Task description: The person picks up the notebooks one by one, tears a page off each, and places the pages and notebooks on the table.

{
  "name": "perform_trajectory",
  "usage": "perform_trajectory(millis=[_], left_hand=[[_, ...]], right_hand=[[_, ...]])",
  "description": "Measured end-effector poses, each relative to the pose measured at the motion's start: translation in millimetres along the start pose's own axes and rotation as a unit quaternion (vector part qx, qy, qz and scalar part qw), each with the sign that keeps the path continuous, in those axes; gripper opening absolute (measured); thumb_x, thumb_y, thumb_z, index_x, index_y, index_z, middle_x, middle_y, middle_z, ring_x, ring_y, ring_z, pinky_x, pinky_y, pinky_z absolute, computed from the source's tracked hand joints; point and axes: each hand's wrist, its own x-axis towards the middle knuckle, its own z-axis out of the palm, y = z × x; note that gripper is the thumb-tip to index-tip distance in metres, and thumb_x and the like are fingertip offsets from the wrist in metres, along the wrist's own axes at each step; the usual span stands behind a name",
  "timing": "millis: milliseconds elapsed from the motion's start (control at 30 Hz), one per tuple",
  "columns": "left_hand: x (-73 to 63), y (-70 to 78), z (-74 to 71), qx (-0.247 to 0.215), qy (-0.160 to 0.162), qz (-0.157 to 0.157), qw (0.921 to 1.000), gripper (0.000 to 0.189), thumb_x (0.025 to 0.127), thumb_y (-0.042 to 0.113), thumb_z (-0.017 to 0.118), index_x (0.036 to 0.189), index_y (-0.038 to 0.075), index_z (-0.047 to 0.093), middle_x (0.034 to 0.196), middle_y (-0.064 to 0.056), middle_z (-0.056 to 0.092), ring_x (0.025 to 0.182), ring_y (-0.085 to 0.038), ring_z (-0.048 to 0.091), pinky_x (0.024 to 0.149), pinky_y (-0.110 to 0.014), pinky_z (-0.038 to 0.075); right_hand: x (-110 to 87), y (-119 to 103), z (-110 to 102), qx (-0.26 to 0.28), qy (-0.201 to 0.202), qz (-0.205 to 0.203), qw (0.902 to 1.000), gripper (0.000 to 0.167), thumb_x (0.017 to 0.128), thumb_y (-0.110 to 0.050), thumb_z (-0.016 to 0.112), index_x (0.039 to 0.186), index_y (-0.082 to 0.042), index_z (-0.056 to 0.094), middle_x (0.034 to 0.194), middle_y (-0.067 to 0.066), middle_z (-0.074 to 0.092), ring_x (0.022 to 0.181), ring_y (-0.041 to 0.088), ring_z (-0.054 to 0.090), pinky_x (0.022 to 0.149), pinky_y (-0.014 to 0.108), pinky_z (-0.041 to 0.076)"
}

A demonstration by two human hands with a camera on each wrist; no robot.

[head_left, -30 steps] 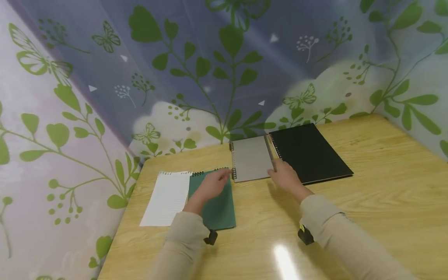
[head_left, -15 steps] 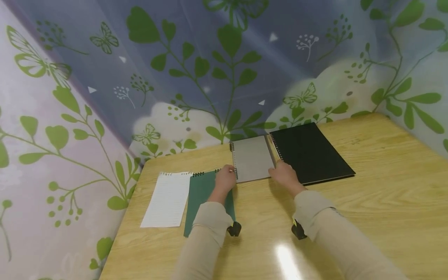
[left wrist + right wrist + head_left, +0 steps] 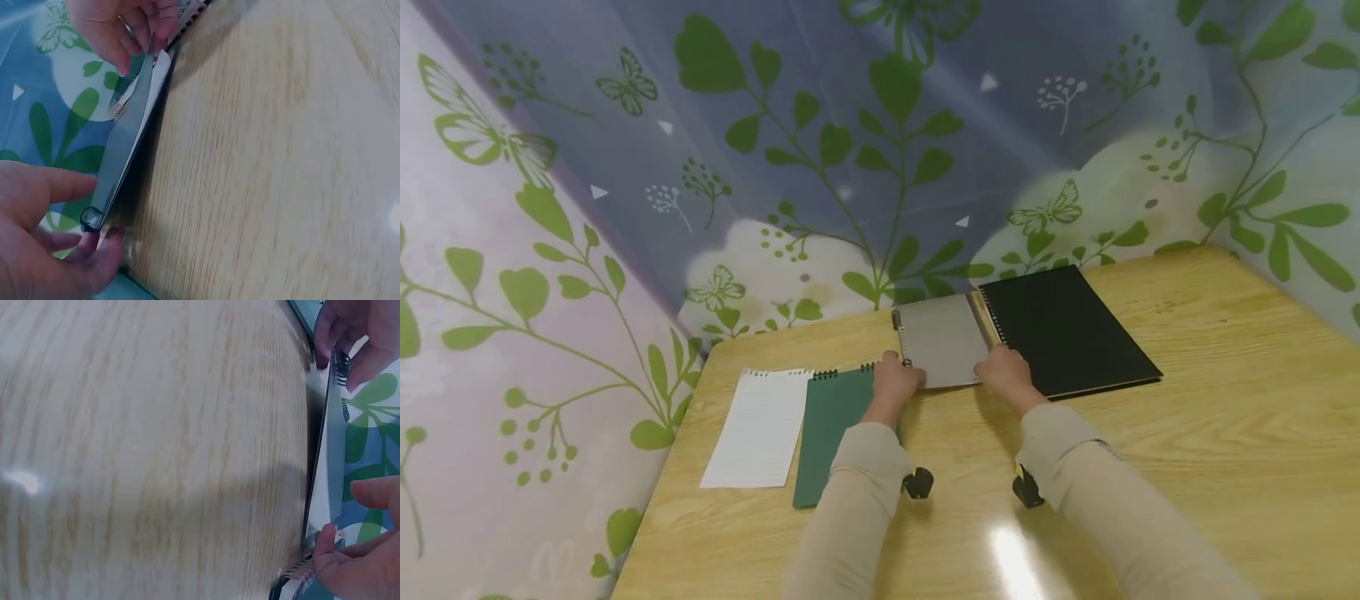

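A grey spiral notebook (image 3: 942, 342) lies toward the back of the table, its coil along the left side. My left hand (image 3: 895, 382) grips the near left corner at the coil. In the left wrist view, the left thumb (image 3: 69, 182) is on the cover side and the fingers are beneath. My right hand (image 3: 1006, 373) holds the near right corner, its fingertips on the page edges in the right wrist view. Both wrist views show white pages (image 3: 320, 490) between the covers, and a shadow under the near edge. Behind the left hand lies a green spiral notebook (image 3: 831, 433), partly covered by the forearm.
A large black spiral notebook (image 3: 1067, 329) lies right beside the grey one, close to my right hand. At the left a lined white sheet or pad (image 3: 756, 429) adjoins the green notebook. The wooden table (image 3: 1210, 467) meets a patterned curtain (image 3: 820, 192) at the back.
My left hand has moved right, from over the green notebook to the grey notebook's coil corner, and taken hold there. The right hand has stayed at the right corner.
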Motion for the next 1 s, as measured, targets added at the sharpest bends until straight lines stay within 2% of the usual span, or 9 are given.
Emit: perform_trajectory(millis=[67,133,267,400,567,667,800,900,1000], left_hand=[[1.6,0.0,2.5,-0.059,-0.009,-0.017,0.9981,0.066,0.08,0.016,0.063,0.135,-0.008,0.035,0.131,-0.027,0.045,0.112,-0.035,0.053,0.091,-0.04,0.047],[3.4,0.2,5.0,-0.152,-0.027,-0.035,0.9874,0.067,0.082,0.011,0.063,0.137,-0.009,0.031,0.133,-0.028,0.042,0.108,-0.034,0.056,0.089,-0.038,0.049],[5.9,1.0,7.4,-0.304,-0.059,-0.067,0.9483,0.067,0.084,0.001,0.061,0.142,-0.002,0.027,0.134,-0.025,0.041,0.09,-0.027,0.062,0.084,-0.035,0.052],[3.7,1.8,4.6,-0.336,-0.081,-0.06,0.9364,0.066,0.085,-0.002,0.059,0.142,0.005,0.028,0.127,-0.023,0.045,0.076,-0.018,0.059,0.086,-0.039,0.052],[-1.9,-0.7,-4.8,-0.367,-0.103,-0.037,0.9237,0.054,0.086,-0.004,0.057,0.134,0.008,0.035,0.119,-0.02,0.05,0.073,-0.017,0.059,0.089,-0.045,0.049],[-6.9,-3.5,-12.2,-0.366,-0.101,-0.025,0.9246,0.046,0.086,-0.004,0.057,0.127,0.008,0.04,0.117,-0.019,0.054,0.082,-0.02,0.064,0.089,-0.046,0.049],[-17.8,-7.6,-19.7,-0.335,-0.095,-0.012,0.9375,0.041,0.085,-0.003,0.058,0.122,0.006,0.042,0.117,-0.017,0.058,0.094,-0.025,0.065,0.086,-0.044,0.051],[-29.2,-11.5,-23.6,-0.305,-0.099,-0.009,0.9471,0.041,0.086,-0.001,0.059,0.122,0.004,0.041,0.115,-0.017,0.057,0.096,-0.025,0.064,0.083,-0.04,0.052],[-43.0,-16.6,-26.6,-0.239,-0.094,0.001,0.9664,0.041,0.085,0.006,0.063,0.121,0.003,0.042,0.113,-0.015,0.056,0.094,-0.022,0.061,0.08,-0.037,0.052]], right_hand=[[-0.3,-0.5,0.4,0.005,0.005,0.003,1.0,0.031,0.081,-0.012,0.045,0.096,0.012,0.057,0.097,0.029,0.061,0.086,0.037,0.058,0.075,0.046,0.047],[-0.7,-0.9,0.8,0.007,0.01,0.003,0.9999,0.033,0.079,-0.011,0.045,0.098,0.013,0.057,0.099,0.03,0.06,0.09,0.04,0.058,0.078,0.048,0.047],[-0.7,-1.3,1.5,0.024,0.011,0.009,0.9996,0.035,0.077,-0.011,0.045,0.1,0.013,0.056,0.099,0.03,0.06,0.087,0.037,0.057,0.077,0.046,0.047],[-0.2,2.1,0.6,0.069,0.005,0.025,0.9973,0.035,0.077,-0.014,0.047,0.101,0.011,0.053,0.09,0.022,0.057,0.075,0.027,0.05,0.064,0.035,0.045],[-0.1,9.1,-3.8,0.123,-0.003,0.028,0.992,0.021,0.077,-0.017,0.05,0.085,0.003,0.05,0.076,0.009,0.046,0.069,0.021,0.042,0.057,0.028,0.037],[-2.2,12.2,-7.1,0.173,-0.024,0.014,0.9845,0.033,0.084,-0.018,0.051,0.105,0.007,0.055,0.077,0.007,0.05,0.069,0.018,0.046,0.064,0.029,0.041],[-10.3,15.4,-11.0,0.239,-0.058,-0.01,0.9692,0.056,0.09,-0.015,0.051,0.137,0.01,0.033,0.091,0.012,0.059,0.069,0.013,0.052,0.079,0.033,0.045],[-19.6,17.1,-12.5,0.25,-0.071,-0.027,0.9652,0.057,0.091,-0.013,0.053,0.138,0.01,0.03,0.106,0.018,0.058,0.073,0.011,0.054,0.081,0.034,0.047],[-31.8,19.3,-14.0,0.219,-0.069,-0.049,0.972,0.059,0.089,-0.013,0.056,0.137,0.011,0.031,0.103,0.02,0.057,0.079,0.015,0.055,0.078,0.034,0.047]])
